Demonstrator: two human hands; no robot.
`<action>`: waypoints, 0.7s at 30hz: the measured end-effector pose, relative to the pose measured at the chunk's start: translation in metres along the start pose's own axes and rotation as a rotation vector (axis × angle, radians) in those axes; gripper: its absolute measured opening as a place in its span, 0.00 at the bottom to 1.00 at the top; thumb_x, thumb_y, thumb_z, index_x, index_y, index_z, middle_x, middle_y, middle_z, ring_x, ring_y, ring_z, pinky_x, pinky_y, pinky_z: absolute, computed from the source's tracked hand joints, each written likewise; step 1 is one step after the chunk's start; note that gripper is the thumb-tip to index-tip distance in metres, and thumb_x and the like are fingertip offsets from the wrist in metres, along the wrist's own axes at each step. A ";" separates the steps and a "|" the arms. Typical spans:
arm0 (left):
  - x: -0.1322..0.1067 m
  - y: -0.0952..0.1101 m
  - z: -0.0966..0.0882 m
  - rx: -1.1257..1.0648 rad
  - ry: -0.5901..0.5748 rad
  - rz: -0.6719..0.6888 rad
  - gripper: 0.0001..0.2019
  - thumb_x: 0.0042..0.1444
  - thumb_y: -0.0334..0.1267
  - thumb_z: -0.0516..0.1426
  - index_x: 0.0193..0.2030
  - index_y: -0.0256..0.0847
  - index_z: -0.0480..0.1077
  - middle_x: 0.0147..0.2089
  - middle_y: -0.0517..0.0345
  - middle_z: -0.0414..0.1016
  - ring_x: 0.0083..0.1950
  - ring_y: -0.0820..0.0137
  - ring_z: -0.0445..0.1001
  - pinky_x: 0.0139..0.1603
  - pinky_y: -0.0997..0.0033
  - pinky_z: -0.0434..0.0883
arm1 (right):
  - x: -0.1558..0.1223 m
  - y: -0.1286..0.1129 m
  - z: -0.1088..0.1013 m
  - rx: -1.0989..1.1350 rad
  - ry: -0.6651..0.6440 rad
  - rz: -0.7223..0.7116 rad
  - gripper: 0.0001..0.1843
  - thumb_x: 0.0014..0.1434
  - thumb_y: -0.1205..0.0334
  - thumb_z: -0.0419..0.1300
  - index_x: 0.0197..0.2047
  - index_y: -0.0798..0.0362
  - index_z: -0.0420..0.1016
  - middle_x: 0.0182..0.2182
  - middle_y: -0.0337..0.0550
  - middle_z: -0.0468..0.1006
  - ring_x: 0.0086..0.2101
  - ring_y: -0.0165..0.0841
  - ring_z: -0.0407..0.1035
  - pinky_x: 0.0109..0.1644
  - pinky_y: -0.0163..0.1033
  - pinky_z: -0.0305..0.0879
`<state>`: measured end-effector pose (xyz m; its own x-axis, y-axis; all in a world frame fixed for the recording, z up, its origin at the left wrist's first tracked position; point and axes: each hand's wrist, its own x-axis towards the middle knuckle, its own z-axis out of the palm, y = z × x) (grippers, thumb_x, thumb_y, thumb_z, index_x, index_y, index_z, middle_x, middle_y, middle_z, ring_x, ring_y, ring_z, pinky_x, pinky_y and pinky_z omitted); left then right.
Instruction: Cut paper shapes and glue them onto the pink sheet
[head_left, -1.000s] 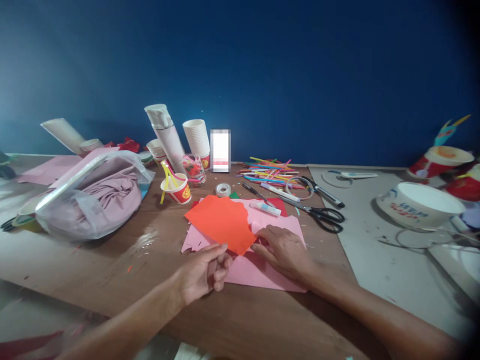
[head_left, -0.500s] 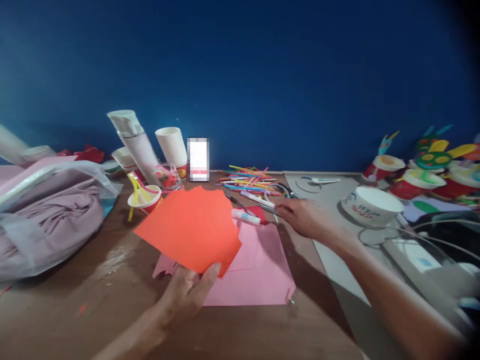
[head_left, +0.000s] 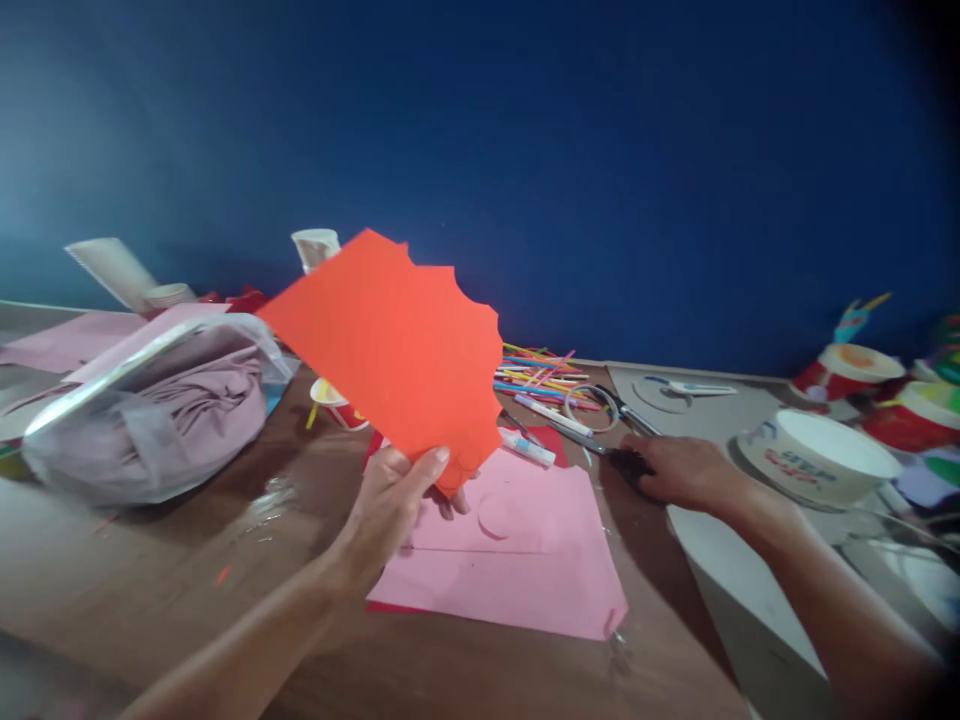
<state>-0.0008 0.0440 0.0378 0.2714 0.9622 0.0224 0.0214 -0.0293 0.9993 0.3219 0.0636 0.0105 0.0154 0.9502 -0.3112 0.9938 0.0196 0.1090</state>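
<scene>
My left hand [head_left: 401,500] pinches an orange sheet of paper [head_left: 405,350] by its lower corner, thumb in front. The sheet is raised, with a scalloped cut edge along its right side; a small drawn curve shows near the thumb. My right hand [head_left: 686,472] is closed on the black handle of a pair of scissors [head_left: 630,466], whose metal blades point left. Below the orange sheet lies pink paper [head_left: 517,580] with a curved cut in it, over red paper. A glue pen [head_left: 527,447] rests on its far edge.
Colourful thin sticks [head_left: 544,372] lie by the blue wall, near a tape roll [head_left: 591,408] and a white marker [head_left: 553,415]. At right are a white paper tub [head_left: 817,460] and decorated red cups [head_left: 847,372]. A plastic bag with mauve cloth [head_left: 172,410] sits at left.
My left hand has lifted the orange sheet higher and tilted it up. My right hand has moved nearer and closed on the scissors. The view has turned left.
</scene>
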 end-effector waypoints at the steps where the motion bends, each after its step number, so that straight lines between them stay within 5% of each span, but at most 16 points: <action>1: 0.002 0.000 0.001 -0.035 -0.014 0.006 0.17 0.57 0.40 0.50 0.23 0.33 0.70 0.22 0.55 0.73 0.23 0.73 0.70 0.24 0.74 0.67 | 0.001 0.006 0.000 0.018 -0.008 -0.020 0.25 0.46 0.66 0.54 0.49 0.51 0.70 0.38 0.49 0.78 0.37 0.46 0.72 0.33 0.40 0.60; 4: 0.005 0.000 0.001 -0.116 -0.022 0.021 0.15 0.57 0.39 0.49 0.26 0.33 0.70 0.22 0.56 0.72 0.23 0.73 0.69 0.24 0.74 0.66 | 0.001 0.030 -0.003 0.344 -0.095 -0.097 0.26 0.44 0.67 0.53 0.49 0.51 0.70 0.29 0.42 0.78 0.30 0.39 0.72 0.31 0.38 0.62; 9: 0.007 0.001 0.000 -0.207 0.034 0.033 0.13 0.57 0.38 0.49 0.28 0.33 0.69 0.24 0.55 0.72 0.23 0.73 0.69 0.23 0.73 0.65 | -0.005 0.041 -0.010 1.173 -0.199 -0.241 0.23 0.50 0.59 0.60 0.50 0.50 0.65 0.37 0.49 0.77 0.38 0.41 0.71 0.42 0.42 0.66; 14: 0.011 -0.005 0.005 -0.310 -0.017 0.025 0.12 0.57 0.40 0.50 0.31 0.33 0.69 0.26 0.55 0.72 0.25 0.72 0.70 0.24 0.72 0.66 | -0.001 -0.030 0.009 1.679 0.012 -0.557 0.29 0.50 0.46 0.61 0.52 0.47 0.60 0.28 0.39 0.69 0.26 0.30 0.64 0.29 0.36 0.61; 18: 0.008 -0.015 0.011 -0.336 -0.031 0.002 0.10 0.55 0.39 0.54 0.33 0.32 0.69 0.25 0.55 0.71 0.25 0.72 0.70 0.24 0.73 0.65 | -0.004 -0.090 0.031 1.652 -0.137 -0.777 0.32 0.50 0.39 0.56 0.50 0.53 0.63 0.33 0.46 0.68 0.31 0.33 0.64 0.35 0.39 0.62; 21: 0.004 -0.021 0.014 -0.350 -0.014 -0.019 0.08 0.54 0.37 0.55 0.33 0.32 0.69 0.23 0.57 0.70 0.24 0.73 0.68 0.25 0.74 0.65 | -0.014 -0.111 0.041 1.645 -0.156 -0.799 0.33 0.52 0.35 0.49 0.48 0.54 0.63 0.32 0.46 0.68 0.31 0.33 0.63 0.34 0.39 0.62</action>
<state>0.0131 0.0448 0.0170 0.2876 0.9577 0.0059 -0.3043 0.0855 0.9487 0.2157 0.0349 -0.0356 -0.5464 0.8319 0.0972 -0.1458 0.0198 -0.9891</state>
